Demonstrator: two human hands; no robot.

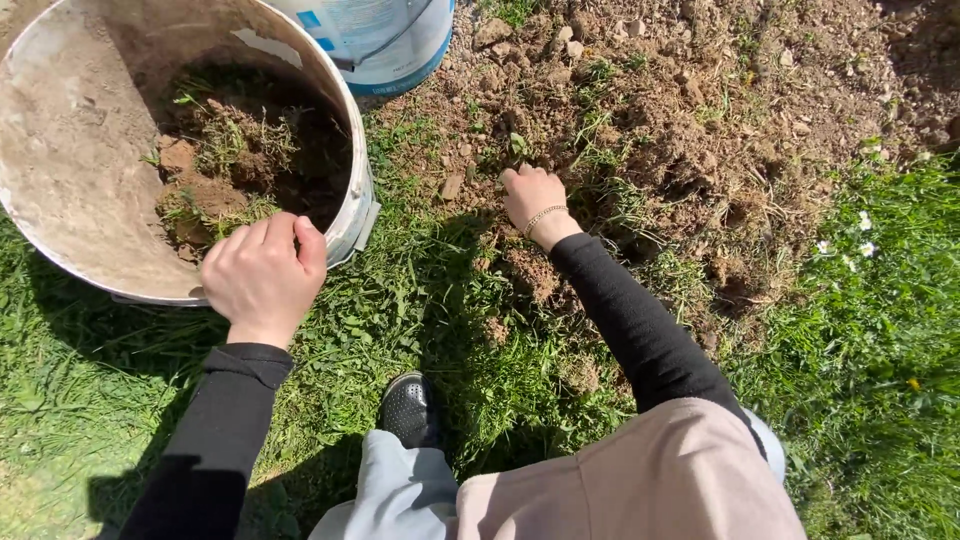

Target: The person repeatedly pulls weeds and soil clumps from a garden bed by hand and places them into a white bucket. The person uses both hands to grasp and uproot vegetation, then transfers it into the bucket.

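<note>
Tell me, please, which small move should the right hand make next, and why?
Probably close the right hand on the small green weed at its fingertips and pull it out. The hand lies in loose soil, and the tilted bucket steadied by the left hand already holds pulled weeds and earth.

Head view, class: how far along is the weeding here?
Done: grass clumps with soil lie in the tilted grey plastic bucket. In hand: left hand grips its rim; right hand reaches into weeds on the brown dug soil. Left: green tufts remain there.
</note>
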